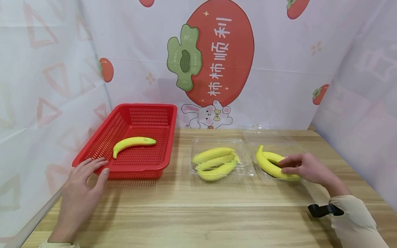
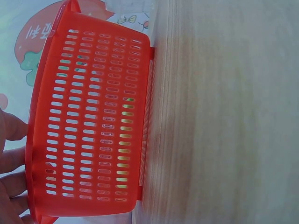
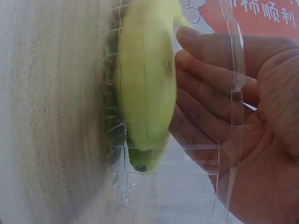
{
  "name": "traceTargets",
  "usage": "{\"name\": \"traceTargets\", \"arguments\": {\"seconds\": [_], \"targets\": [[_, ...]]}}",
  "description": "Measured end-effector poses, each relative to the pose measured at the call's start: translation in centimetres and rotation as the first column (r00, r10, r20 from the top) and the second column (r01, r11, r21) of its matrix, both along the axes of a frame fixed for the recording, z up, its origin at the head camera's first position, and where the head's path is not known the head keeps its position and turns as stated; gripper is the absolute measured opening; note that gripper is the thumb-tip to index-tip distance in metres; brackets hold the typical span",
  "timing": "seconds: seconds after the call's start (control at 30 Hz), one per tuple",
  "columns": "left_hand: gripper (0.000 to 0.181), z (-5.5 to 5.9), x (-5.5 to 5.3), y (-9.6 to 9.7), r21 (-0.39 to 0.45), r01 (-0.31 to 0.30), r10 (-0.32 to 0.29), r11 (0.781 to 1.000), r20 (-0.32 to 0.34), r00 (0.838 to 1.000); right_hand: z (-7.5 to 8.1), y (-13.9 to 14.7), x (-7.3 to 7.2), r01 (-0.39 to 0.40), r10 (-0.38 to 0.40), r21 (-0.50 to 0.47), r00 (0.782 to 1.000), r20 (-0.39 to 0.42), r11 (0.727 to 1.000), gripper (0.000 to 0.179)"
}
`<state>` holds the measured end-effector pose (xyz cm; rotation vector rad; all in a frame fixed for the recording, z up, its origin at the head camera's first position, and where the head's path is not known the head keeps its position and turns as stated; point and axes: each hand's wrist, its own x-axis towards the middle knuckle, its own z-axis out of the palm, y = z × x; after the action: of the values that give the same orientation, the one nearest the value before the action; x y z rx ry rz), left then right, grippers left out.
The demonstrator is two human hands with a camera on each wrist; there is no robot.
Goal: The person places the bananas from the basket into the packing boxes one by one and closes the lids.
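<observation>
My left hand [image 1: 82, 193] rests its fingers on the near left rim of a red plastic basket [image 1: 169, 144], with the thumb spread apart. Inside the basket lies one banana [image 1: 133, 142]. At the right, my right hand [image 1: 311, 168] reaches into a clear plastic box [image 1: 263, 177] that holds two bananas [image 1: 268, 167]. Its thumb and fingertips lie at the top of the front banana [image 3: 147, 79] in the right wrist view. The fingers are fairly straight there, and a gap shows between palm and banana.
Between the basket and the right box, another clear plastic box [image 1: 193, 172] holds several bananas [image 1: 215, 162]. Behind the right box a clear lid [image 1: 263, 134] stands folded back. Printed cloth walls [image 1: 133, 86] enclose the wooden table [image 1: 198, 220] at the back and sides.
</observation>
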<state>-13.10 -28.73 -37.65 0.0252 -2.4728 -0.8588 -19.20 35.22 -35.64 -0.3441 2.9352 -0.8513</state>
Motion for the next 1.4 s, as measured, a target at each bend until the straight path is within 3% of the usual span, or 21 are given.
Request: {"name": "traceTargets", "arguments": {"seconds": [0.2,0.33,0.53,0.67,0.9,1.4], "targets": [[0.041,0.0,0.1,0.0,0.0,-0.004,0.004,1.0,-0.003,1.0,0.1,-0.1,-0.1,0.022,-0.022,0.0,1.0,0.002,1.0,0.032],[0.041,0.0,0.0,-0.1,0.0,0.0,0.0,1.0,-0.011,1.0,0.2,-0.1,-0.1,0.069,-0.071,-0.038,0.996,-0.06,0.997,0.039],[0.04,0.1,0.1,-0.1,0.006,0.01,-0.01,1.0,-0.022,1.0,0.9,-0.6,0.3,0.121,-0.147,-0.12,0.959,-0.241,0.985,0.041],[0.04,0.1,0.2,-0.2,0.007,0.012,-0.012,1.0,-0.021,1.0,1.3,-1.0,0.6,0.13,-0.179,-0.176,0.936,-0.304,0.976,0.04],[0.041,0.1,0.2,-0.1,-0.001,0.011,-0.011,1.0,-0.02,1.0,1.6,-1.3,0.9,0.116,-0.179,-0.198,0.923,-0.342,0.973,0.035],[0.041,0.0,0.2,0.0,0.006,0.014,-0.014,1.0,-0.027,1.0,1.2,-1.2,0.7,0.125,-0.183,-0.183,0.919,-0.348,0.975,0.031]]}}
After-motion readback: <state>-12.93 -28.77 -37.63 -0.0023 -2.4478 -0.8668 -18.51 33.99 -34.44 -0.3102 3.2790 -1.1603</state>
